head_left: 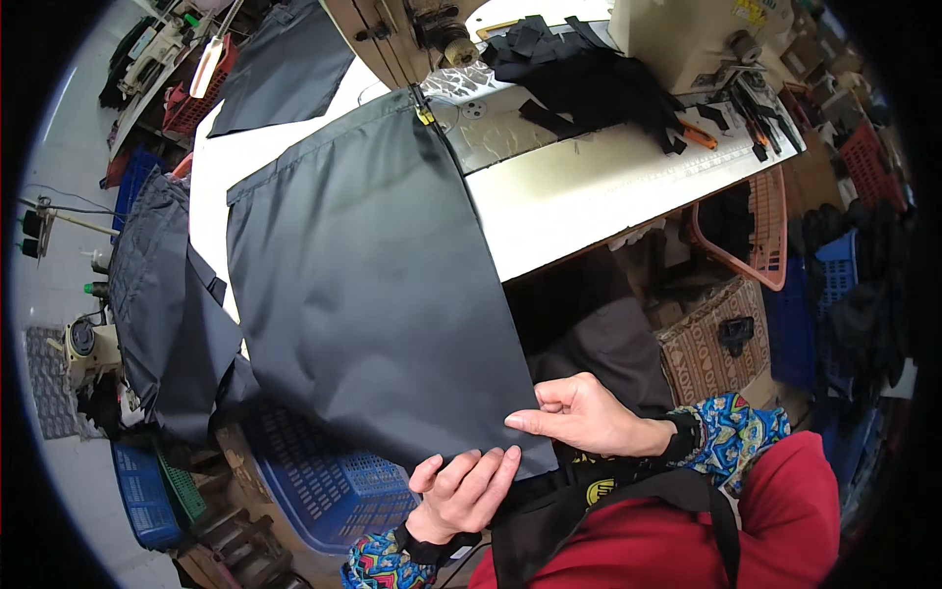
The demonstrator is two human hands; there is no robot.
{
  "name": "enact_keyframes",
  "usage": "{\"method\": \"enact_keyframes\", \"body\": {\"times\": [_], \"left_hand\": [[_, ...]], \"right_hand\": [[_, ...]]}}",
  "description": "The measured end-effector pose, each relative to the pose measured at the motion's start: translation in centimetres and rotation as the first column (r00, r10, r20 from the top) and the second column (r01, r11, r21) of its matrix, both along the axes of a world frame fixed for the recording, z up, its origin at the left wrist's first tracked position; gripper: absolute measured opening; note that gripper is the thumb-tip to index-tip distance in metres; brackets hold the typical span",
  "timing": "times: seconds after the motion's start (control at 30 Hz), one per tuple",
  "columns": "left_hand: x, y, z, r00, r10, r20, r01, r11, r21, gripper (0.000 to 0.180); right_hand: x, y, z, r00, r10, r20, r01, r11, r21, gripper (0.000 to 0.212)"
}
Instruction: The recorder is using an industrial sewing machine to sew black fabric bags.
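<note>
A large dark grey fabric panel (363,265) stretches from the sewing machine (397,34) down over the table's front edge toward me. Its far right corner lies under the machine's needle area, by a small yellow part (425,115). My left hand (463,496) grips the panel's near edge, fingers curled over the top and the thumb hidden beneath. Just to the right, my right hand (589,417) pinches the panel's right edge near its lower corner, thumb on top.
Black fabric scraps (589,79) lie on the white table (569,206), with an orange-handled cutter (699,135) at the right. More dark fabric (162,304) hangs at the left. A blue plastic basket (324,481) stands below; a patterned cardboard box (714,339) sits under the table's right side.
</note>
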State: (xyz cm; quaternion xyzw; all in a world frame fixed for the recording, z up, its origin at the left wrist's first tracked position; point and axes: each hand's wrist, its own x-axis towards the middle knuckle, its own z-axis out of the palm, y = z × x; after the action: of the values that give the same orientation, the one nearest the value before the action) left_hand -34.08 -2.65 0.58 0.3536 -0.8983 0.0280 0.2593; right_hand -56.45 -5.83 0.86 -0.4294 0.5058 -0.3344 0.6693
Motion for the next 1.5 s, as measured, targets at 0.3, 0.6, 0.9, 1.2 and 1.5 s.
{"method": "enact_keyframes", "body": {"times": [0.3,0.6,0.9,1.2,1.5], "left_hand": [[-0.7,-3.2,4.5,0.988,-0.123,-0.093,0.15,0.912,0.382,0.021],[-4.9,-15.2,2.2,0.997,0.038,0.065,-0.051,0.976,0.21,0.039],[-5.3,-19.8,2.2,0.994,0.058,0.089,-0.068,0.99,0.121,0.034],[-5.3,-22.8,2.5,0.992,0.058,0.115,-0.073,0.988,0.134,0.039],[-3.9,-25.4,3.3,0.998,-0.051,-0.021,0.054,0.968,0.246,0.037]], "right_hand": [[-3.2,-0.2,-0.4,0.828,-0.148,-0.54,-0.531,0.099,-0.842,0.02],[-4.0,-1.2,-0.2,0.771,-0.036,-0.635,-0.626,0.138,-0.768,0.022],[-4.4,-4.7,-0.3,0.722,-0.183,-0.667,-0.661,0.101,-0.743,0.018],[-4.8,-8.9,0.5,0.705,-0.284,-0.65,-0.669,0.04,-0.742,0.017],[-4.6,-13.2,0.2,0.728,-0.281,-0.625,-0.63,0.085,-0.772,0.021]]}}
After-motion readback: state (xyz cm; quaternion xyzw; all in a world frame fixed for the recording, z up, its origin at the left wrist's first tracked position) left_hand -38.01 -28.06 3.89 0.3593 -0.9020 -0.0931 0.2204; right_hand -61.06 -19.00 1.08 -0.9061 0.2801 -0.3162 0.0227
